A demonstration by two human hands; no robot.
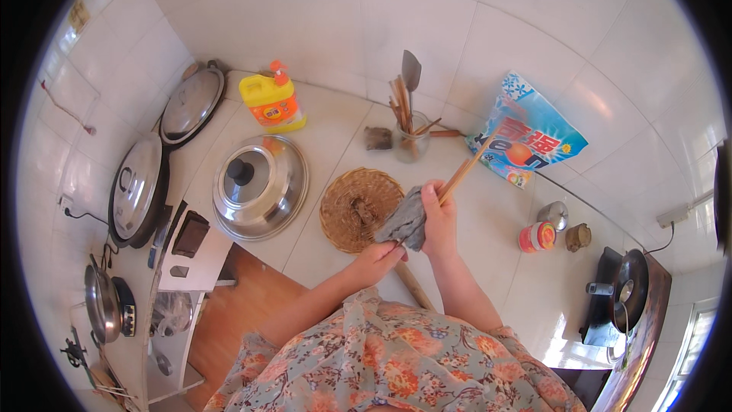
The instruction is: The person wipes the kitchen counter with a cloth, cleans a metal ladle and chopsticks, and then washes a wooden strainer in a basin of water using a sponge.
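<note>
Several wooden chopsticks slant up to the right from my right hand, which is closed around them and a grey cloth. The cloth is wrapped about their lower part. My left hand pinches the lower left edge of the cloth and what seem to be the chopstick ends. Behind the hands lies a round woven wicker mat, partly covered by the cloth. Beyond it a glass jar holds more chopsticks and a spatula. A wooden rod lies below my hands.
A steel lid and a yellow soap bottle stand left on the tiled counter. Lidded pans line the left wall. At right are a detergent bag, a red-and-white can and a wok.
</note>
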